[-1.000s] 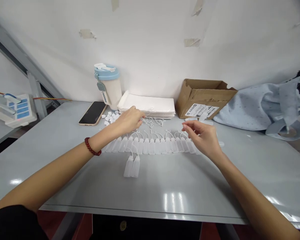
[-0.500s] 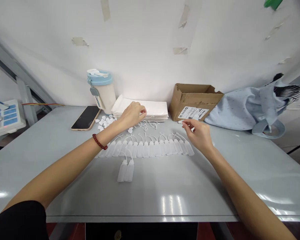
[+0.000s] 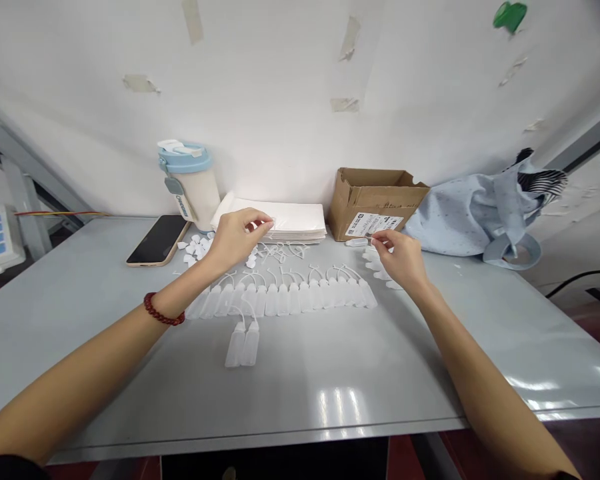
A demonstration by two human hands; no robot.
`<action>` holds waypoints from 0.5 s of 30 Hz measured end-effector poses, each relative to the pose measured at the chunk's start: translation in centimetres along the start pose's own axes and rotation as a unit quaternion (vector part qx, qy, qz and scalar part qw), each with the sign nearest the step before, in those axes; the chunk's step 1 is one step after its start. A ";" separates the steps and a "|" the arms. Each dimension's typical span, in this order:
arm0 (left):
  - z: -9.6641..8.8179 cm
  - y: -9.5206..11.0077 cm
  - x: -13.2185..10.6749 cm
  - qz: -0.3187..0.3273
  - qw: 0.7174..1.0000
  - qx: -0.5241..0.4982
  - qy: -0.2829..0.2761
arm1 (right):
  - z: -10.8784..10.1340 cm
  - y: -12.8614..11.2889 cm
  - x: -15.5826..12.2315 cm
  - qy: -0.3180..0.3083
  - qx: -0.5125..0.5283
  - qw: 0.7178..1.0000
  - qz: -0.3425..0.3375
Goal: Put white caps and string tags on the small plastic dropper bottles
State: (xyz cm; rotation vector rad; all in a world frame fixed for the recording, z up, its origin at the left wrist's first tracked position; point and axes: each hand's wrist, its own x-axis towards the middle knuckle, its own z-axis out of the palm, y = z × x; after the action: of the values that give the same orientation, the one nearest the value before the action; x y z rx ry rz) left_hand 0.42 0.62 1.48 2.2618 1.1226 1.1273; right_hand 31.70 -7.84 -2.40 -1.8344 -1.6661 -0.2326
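Observation:
My left hand (image 3: pixel 243 235) is pinched in front of the stack of white envelopes (image 3: pixel 295 217); something thin and pale may be at its fingertips. Below it lies a tangle of thin white loops (image 3: pixel 283 252). My right hand (image 3: pixel 397 257) pinches the end of a small translucent bottle (image 3: pixel 357 243) in front of the cardboard box. More translucent pieces (image 3: pixel 377 265) lie partly behind that hand. Nearer me, a row of small translucent bottles (image 3: pixel 294 298) with thin white strands at their tops crosses the table. Two similar bottles (image 3: pixel 243 345) lie apart in front.
White caps (image 3: pixel 196 248) are heaped left of the loops. A phone (image 3: pixel 157 241) and a blue-lidded cup (image 3: pixel 195 183) stand at the back left. An open cardboard box (image 3: pixel 377 200) and a light blue bag (image 3: pixel 465 213) sit along the wall at right.
The camera view has shifted rightward. My left hand has drawn a little left, away from the envelopes' middle. At my right fingertips, more of the small bottle shows now.

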 end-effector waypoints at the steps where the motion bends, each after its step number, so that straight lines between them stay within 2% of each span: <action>1: 0.0 0.0 -0.1 0.004 1.000 -0.005 0.009 | 0.1 0.2 0.0 -0.008 -0.008 1.000 -0.004; 6: 0.1 0.4 0.1 0.003 1.000 0.018 0.009 | 1.1 0.6 0.2 -0.069 -0.037 0.995 -0.068; 10: 0.0 1.2 0.3 0.008 0.999 0.009 0.052 | 2.0 0.7 0.4 -0.121 -0.068 0.985 -0.098; 15: -0.2 2.2 -0.8 -0.059 0.998 -0.029 0.003 | 2.8 0.8 0.6 -0.149 -0.110 0.978 -0.096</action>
State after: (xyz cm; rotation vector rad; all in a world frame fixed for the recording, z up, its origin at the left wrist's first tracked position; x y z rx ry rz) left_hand 1.04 -1.35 2.53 2.1198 1.1939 1.1048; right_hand 31.78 -5.71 -4.54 -1.9449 -2.1014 -0.2418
